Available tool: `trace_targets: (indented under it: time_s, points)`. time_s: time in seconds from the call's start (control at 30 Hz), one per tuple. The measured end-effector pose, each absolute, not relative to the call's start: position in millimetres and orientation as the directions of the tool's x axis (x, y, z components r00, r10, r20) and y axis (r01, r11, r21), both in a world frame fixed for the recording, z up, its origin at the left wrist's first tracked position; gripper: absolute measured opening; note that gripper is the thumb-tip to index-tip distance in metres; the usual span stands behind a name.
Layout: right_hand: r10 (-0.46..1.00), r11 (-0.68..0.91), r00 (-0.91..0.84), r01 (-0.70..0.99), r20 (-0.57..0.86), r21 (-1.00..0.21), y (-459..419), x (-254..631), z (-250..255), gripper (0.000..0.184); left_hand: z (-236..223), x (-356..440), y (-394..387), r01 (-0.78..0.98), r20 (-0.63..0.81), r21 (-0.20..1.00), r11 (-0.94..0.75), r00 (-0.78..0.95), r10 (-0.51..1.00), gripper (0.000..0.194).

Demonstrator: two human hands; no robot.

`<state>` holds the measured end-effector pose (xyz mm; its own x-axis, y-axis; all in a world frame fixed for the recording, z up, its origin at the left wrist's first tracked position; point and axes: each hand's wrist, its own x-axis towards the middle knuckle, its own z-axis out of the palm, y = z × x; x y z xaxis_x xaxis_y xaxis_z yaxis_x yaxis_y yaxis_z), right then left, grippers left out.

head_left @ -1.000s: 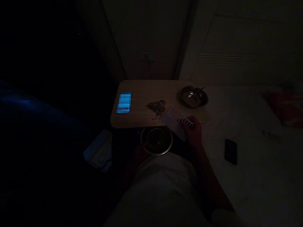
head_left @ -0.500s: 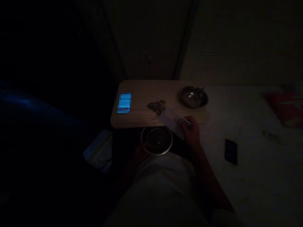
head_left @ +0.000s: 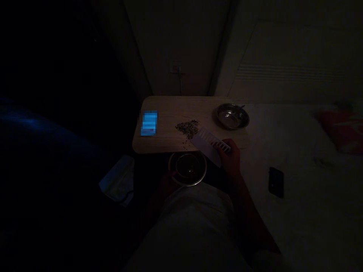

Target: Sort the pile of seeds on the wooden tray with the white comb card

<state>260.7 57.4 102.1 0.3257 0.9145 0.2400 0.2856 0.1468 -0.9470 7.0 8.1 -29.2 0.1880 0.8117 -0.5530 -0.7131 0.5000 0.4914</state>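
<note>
In the dim head view, my right hand (head_left: 230, 156) is closed on a pale flat piece with a row of slots (head_left: 208, 145), perhaps plastic. Its far end touches the near side of a loose heap of small dark and light grains (head_left: 188, 128) on the wooden table (head_left: 170, 107). My left hand (head_left: 168, 181) grips the rim of a round metal bowl (head_left: 203, 174) at its left side, just below the table's front edge. The bowl's inside is dark, so its contents cannot be made out.
A second metal bowl (head_left: 232, 116) with a utensil handle stands on the table's right. A glowing blurred screen (head_left: 149, 123) is at the left. A dark phone (head_left: 276, 182) and a red item (head_left: 340, 130) lie on the pale bedding (head_left: 306, 223). A whitish bag (head_left: 119, 181) sits lower left.
The slotted piece and my right hand have shifted very slightly to the right. My left hand, the bowl and the heap look the same.
</note>
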Motion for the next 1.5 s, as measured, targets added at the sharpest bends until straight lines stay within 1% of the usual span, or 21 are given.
trace_targets:
  time_s: [0.13,0.3,0.37,0.47,0.6,0.8,1.0,1.1,1.23,1.3,1.43,1.5]
  points:
    - [0.925,0.15,0.295,0.293,0.239,-0.944,58,260,102,0.02,-33,7,11,-0.706,-0.569,0.48,0.521,0.201,0.797,0.025]
    - [0.938,0.15,0.259,0.297,0.231,-0.943,58,261,99,0.019,-31,9,14,-0.698,-0.591,0.454,0.554,0.229,0.773,0.023]
    - [0.94,0.148,0.249,0.323,0.235,-0.935,58,261,99,0.018,-28,9,10,-0.701,-0.588,0.466,0.539,0.21,0.781,0.021]
    - [0.942,0.145,0.244,0.33,0.232,-0.933,58,261,99,0.018,-27,8,5,-0.711,-0.584,0.509,0.486,0.129,0.801,0.021]
    - [0.929,0.137,0.281,0.341,0.24,-0.93,58,262,99,0.02,-31,9,9,-0.692,-0.627,0.499,0.522,0.128,0.768,0.015]
    - [0.897,0.125,0.355,0.366,0.262,-0.922,57,267,101,0.021,-40,5,15,-0.699,-0.64,0.479,0.531,0.136,0.756,0.022]
    - [0.873,0.113,0.414,0.341,0.257,-0.933,58,267,100,0.022,-46,6,12,-0.732,-0.586,0.474,0.49,0.153,0.795,0.02]
    - [0.883,0.134,0.397,0.298,0.25,-0.945,58,264,98,0.021,-45,9,7,-0.741,-0.58,0.508,0.44,0.084,0.811,0.026]
    - [0.904,0.142,0.349,0.302,0.248,-0.943,59,260,96,0.021,-38,9,-1,-0.746,-0.571,0.525,0.41,0.049,0.82,0.03]
    - [0.906,0.141,0.344,0.304,0.246,-0.942,59,259,94,0.021,-34,8,-1,-0.746,-0.569,0.52,0.415,0.06,0.82,0.032]
    - [0.897,0.137,0.365,0.303,0.248,-0.943,60,262,91,0.021,-29,9,9,-0.732,-0.578,0.469,0.494,0.169,0.799,0.023]
    - [0.891,0.132,0.381,0.299,0.246,-0.945,60,263,90,0.021,-27,10,14,-0.722,-0.582,0.446,0.529,0.215,0.784,0.022]
